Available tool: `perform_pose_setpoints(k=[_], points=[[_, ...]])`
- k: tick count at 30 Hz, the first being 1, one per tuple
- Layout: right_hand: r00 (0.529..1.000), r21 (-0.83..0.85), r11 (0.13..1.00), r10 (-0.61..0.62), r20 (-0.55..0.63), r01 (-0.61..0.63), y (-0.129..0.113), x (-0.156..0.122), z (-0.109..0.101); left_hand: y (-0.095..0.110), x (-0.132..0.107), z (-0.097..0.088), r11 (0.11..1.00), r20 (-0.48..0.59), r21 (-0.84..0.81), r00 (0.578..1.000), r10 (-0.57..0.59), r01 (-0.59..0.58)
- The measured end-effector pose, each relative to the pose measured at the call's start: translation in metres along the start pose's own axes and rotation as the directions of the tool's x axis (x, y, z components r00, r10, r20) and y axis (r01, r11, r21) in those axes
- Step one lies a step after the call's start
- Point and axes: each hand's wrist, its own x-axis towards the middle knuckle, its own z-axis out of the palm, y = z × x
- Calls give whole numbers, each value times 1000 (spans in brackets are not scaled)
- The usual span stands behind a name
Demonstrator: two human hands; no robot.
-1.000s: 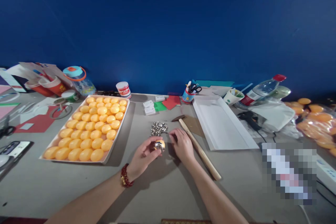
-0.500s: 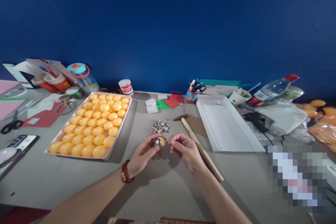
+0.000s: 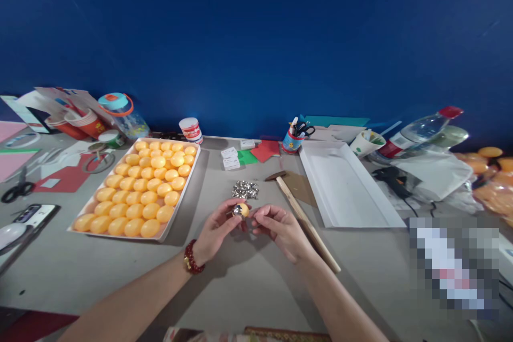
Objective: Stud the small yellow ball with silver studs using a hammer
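Just below frame centre, your left hand [image 3: 214, 230] grips 1 metal-studded orange ball [image 3: 244, 210]; your right hand [image 3: 282, 230] pinches narrowly beside it, contents unclear. Metal pieces [image 3: 246, 189] lie just above, a hammer [image 3: 297, 208] right.

In the near middle, the grey tabletop [image 3: 242, 291] offers open room. An open lane leads back between the shallow white tray of orange balls [image 3: 167, 227] and the heap of small shiny silver metal pieces [image 3: 245, 190], which stands in the way just beyond the left hand [image 3: 216, 228]. Close beside the right hand [image 3: 282, 231], the wooden-handled hammer [image 3: 308, 224] bars a low pass toward the shallow white rectangular box [image 3: 350, 192]. The upright blue wall [image 3: 256, 48] closes the back.
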Motion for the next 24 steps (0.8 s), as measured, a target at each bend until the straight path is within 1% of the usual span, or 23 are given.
perform_pose_setpoints(k=[4, 9, 11, 16, 18, 21, 24], points=[[998, -28, 998, -63, -12, 62, 0, 0, 0, -1, 2, -1, 999, -5, -36, 1000, 13, -13], [992, -41, 993, -116, -56, 114, -1, 1, 1, -1, 1, 0, 999, 22, -38, 1000, 10, -9], [994, -42, 994, -102, -49, 100, -1, 0, 2, 0, 0, 1, 999, 26, -36, 1000, 7, -7], [999, -17, 1000, -3, 48, 4, -2, -3, 4, 3, -1, 5, 999, -13, -38, 1000, 11, -12], [996, -15, 1000, 29, 80, -27, -2, -5, 4, 3, -1, 5, 999, -4, -43, 1000, 19, -19], [995, -14, 999, 40, 96, -39, -2, -5, 4, 2, 0, 5, 999, 25, -40, 999, 30, -29], [997, -22, 999, 32, 74, -30, -2, -4, 3, 0, -1, 4, 999, 36, -27, 999, 30, -29]])
